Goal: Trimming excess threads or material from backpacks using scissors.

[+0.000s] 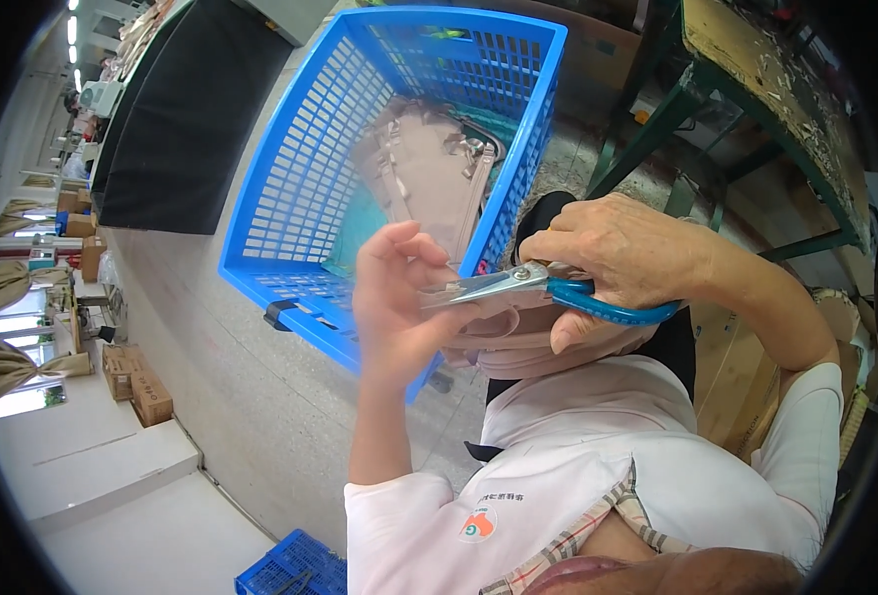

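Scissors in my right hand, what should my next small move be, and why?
I'd probably ease the left hand back before any cut: the right hand grips the scissors by their blue handles, the blades point toward the left hand, and whether they touch it is unclear.

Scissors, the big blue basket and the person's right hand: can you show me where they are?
Scissors (524, 277): head view, on the metal pivot.
Big blue basket (532, 139): head view, on its right-hand wall.
Right hand (623, 243): head view, on the back of it.

Shiny metal scissor blades (489, 287), glossy plastic handles (613, 309), plastic basket (530, 139)
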{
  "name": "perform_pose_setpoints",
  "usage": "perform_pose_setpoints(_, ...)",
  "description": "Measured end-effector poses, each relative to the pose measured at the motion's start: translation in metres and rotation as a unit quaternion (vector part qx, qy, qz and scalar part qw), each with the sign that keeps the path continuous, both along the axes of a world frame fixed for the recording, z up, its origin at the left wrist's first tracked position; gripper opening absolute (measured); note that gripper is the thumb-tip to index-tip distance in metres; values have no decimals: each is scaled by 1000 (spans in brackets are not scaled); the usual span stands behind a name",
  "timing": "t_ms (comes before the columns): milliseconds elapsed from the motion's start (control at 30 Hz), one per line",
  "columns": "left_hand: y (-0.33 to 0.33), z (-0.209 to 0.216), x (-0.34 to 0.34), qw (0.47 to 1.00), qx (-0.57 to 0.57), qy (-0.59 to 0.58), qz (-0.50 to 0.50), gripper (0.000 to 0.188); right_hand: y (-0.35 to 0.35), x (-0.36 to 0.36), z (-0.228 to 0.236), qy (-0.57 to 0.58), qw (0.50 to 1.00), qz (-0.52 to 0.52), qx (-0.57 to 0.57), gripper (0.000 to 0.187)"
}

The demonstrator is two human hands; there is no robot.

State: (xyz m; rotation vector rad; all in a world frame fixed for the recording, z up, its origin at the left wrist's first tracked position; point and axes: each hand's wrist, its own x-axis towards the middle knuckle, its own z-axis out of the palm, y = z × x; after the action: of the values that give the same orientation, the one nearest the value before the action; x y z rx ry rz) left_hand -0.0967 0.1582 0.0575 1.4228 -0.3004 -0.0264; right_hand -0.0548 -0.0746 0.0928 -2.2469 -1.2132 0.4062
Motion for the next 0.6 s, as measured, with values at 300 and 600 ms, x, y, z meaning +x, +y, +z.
perform_pose_setpoints(300,-1,-4,1,1000,3,23,-13,73,0,2,-4,20,1000,5,0,53)
perform_pose_setpoints(600,1,-8,2,999,0,30,20,74,-17,4,-9,22,987,-113,110,45)
